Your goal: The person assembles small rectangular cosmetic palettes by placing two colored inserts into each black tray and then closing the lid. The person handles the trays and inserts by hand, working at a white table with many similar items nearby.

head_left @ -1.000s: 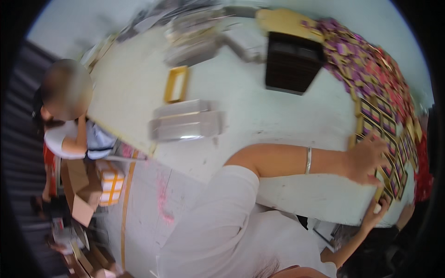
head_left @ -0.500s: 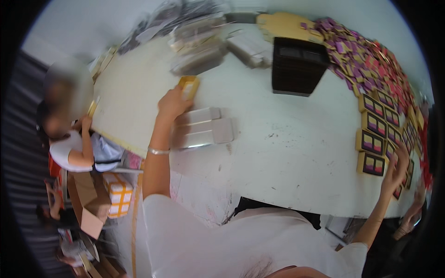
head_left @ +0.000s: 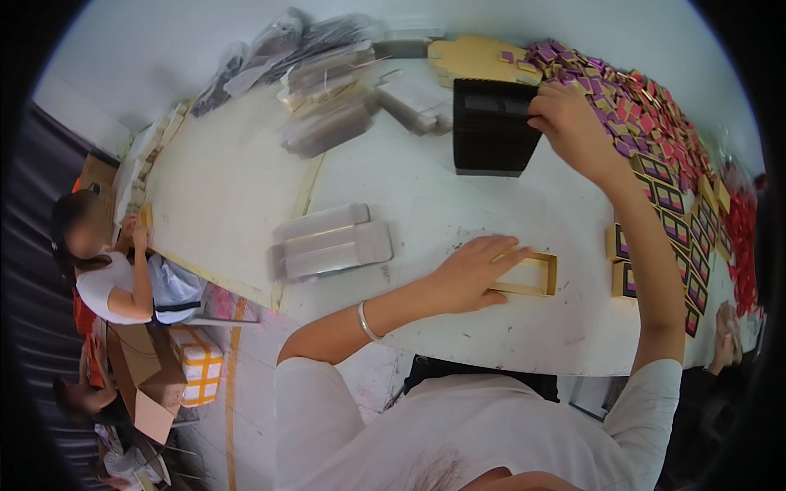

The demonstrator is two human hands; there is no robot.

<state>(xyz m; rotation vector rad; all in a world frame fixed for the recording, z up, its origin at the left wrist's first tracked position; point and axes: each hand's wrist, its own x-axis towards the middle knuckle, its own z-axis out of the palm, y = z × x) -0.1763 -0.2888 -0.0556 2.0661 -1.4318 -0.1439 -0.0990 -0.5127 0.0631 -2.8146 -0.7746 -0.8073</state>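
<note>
My left hand [head_left: 473, 272] rests on a shallow gold box frame [head_left: 532, 275] lying on the white table [head_left: 246, 196], fingers gripping its left end. My right hand [head_left: 566, 119] reaches far across to the top edge of a black tray stack [head_left: 491, 127], fingers curled at its upper right corner; whether it holds something there is unclear. A silver bangle sits on my left wrist. To the right lie rows of small gold boxes with purple and pink insides [head_left: 671, 204].
Clear plastic sleeves [head_left: 332, 243] lie left of my left hand. Bagged packs [head_left: 327, 90] and a gold carton [head_left: 475, 57] sit at the far side. A seated person [head_left: 106, 270] works at the table's left end beside cardboard boxes [head_left: 151, 385].
My left hand has come back from the far left with the gold frame and set it down in front of me. My right hand left the table's right edge and reached to the black tray stack.
</note>
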